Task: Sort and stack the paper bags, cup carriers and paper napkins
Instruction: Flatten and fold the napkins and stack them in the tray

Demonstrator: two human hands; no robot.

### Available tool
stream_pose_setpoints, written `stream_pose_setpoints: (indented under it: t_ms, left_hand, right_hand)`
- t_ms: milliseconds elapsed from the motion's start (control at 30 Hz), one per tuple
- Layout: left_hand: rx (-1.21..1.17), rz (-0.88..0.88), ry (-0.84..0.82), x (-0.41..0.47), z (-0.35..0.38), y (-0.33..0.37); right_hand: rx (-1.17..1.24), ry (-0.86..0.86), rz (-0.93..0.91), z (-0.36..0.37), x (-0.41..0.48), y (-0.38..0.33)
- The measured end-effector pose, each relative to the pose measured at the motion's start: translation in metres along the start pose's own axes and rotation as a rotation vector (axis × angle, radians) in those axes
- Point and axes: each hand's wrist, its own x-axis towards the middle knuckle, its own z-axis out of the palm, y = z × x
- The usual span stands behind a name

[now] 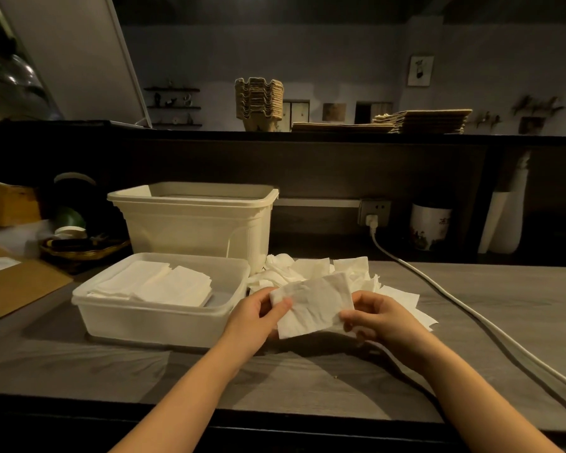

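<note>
- A single paper napkin (312,304) is held just below the middle of the frame, above the worktop (144,371), stretched between both hands.
- The left hand (258,317) pinches its left edge, thumb on top and fingers underneath. The right hand (376,317) pinches its lower right corner the same way.
- The sheet looks creased and limp. It is probably very light, soft and easily torn, so a gentle pull from opposite edges should flatten it better than a firm tug.
- The edges and corners look like the best places to hold it. Gripping the middle would likely crumple it again.
- Behind the hands lies a loose heap of napkins (307,266), rumpled and overlapping. A careless grab there would probably lift several sheets at once.
- At centre left, a shallow plastic box (157,322) holds flat napkin stacks (154,284) laid side by side. A thin sheet may drift or fold as it is set down, so lowering it flat seems wise.
- A tall cream tub (196,220) stands behind the box.
- On the shelf at upper centre, the cup carriers (259,103) are nested in a tower, and the paper bags (422,120) lie flat in piles to its right. Both look stiffer than the napkins.
- A white power cable (471,315) crosses the worktop on the right, close to the heap's outer sheets.
</note>
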Motion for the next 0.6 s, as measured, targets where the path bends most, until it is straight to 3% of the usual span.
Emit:
stream_pose_setpoints:
  t_ms: [133,333,600]
  left_hand:
    - [0.136,0.102,-0.006,0.001,-0.007,0.02]
    - [0.175,0.113,0.086,-0.003,-0.029,0.044]
    - [0.299,0.003,0.245,0.0,-0.1,0.049]
  right_hand:
    - [0.289,0.03,0.016,0.005,-0.001,-0.005]
    - [0.429,0.076,0.074,0.028,0.018,-0.035]
    - [-0.022,0.113,-0.059,0.087,0.073,-0.07]
